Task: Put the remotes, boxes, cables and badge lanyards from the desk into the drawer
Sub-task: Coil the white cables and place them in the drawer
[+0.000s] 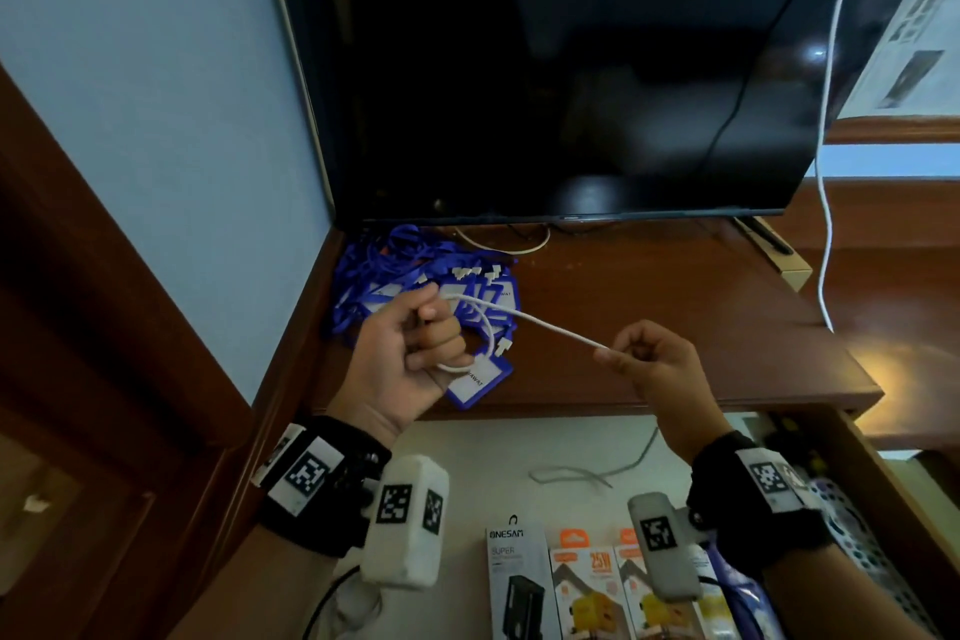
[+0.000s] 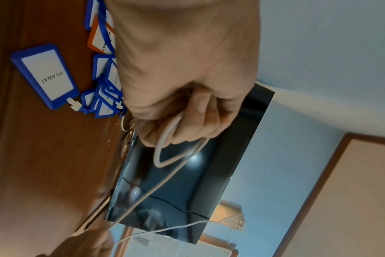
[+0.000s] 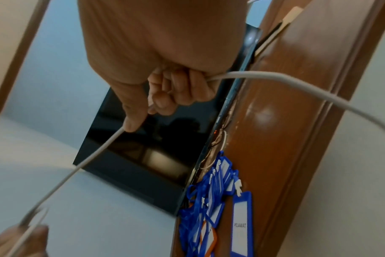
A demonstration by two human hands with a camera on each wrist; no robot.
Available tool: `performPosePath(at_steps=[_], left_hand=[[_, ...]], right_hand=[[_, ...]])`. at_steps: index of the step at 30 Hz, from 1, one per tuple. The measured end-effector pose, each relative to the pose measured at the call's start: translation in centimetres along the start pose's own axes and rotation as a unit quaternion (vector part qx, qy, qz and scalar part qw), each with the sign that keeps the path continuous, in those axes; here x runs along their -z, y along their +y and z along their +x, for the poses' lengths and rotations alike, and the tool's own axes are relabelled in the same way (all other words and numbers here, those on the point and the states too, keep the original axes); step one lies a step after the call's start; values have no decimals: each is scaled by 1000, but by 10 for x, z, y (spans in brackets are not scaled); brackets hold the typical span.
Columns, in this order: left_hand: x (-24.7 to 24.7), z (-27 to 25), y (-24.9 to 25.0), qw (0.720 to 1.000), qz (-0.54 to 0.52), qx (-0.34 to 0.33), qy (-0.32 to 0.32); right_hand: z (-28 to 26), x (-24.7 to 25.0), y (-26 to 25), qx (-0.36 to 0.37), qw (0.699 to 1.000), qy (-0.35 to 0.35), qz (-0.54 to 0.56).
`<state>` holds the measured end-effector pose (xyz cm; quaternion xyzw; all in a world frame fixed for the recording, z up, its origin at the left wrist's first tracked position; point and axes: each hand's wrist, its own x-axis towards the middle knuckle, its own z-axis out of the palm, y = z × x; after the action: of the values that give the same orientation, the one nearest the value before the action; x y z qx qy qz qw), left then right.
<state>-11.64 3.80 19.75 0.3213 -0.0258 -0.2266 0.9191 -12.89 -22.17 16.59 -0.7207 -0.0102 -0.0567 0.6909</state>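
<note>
A white cable [image 1: 540, 325] stretches taut between both hands above the wooden desk [image 1: 649, 327]. My left hand [image 1: 415, 343] grips a small loop of the cable [image 2: 165, 149] in its curled fingers. My right hand [image 1: 639, 359] pinches the cable [image 3: 94, 154] further along, and the rest runs out behind the palm. A pile of blue badge lanyards [image 1: 415, 286] with white "PELAWAT" cards lies on the desk's left rear corner, just behind the left hand. The open drawer [image 1: 519, 463] below holds several boxes [image 1: 587, 582] and a grey cable [image 1: 597, 470].
A black TV screen [image 1: 571, 68] stands at the back of the desk. Another white cord [image 1: 826, 172] hangs down at the right. A blue wall and wooden trim [image 1: 104, 276] close off the left side. A flat beige item [image 1: 779, 255] lies at the desk's right rear.
</note>
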Motion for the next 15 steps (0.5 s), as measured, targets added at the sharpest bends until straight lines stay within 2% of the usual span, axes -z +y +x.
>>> performPosePath(at_steps=[4,8,12,15], left_hand=[[-7,4,4,998,7,-62,12],[-25,12,-3,990,90,-107,31],[-38,14,-9,967,209,-139,47],[-40,15,-12,934,315,-161,56]], right_hand=[[0,-4,4,7,997,-18,-77],[-5,-22,9,-10,985,-76,-155],[-11,-34,4,22,961,-183,-207],[-13,-38,-16,36,950,-238,-199]])
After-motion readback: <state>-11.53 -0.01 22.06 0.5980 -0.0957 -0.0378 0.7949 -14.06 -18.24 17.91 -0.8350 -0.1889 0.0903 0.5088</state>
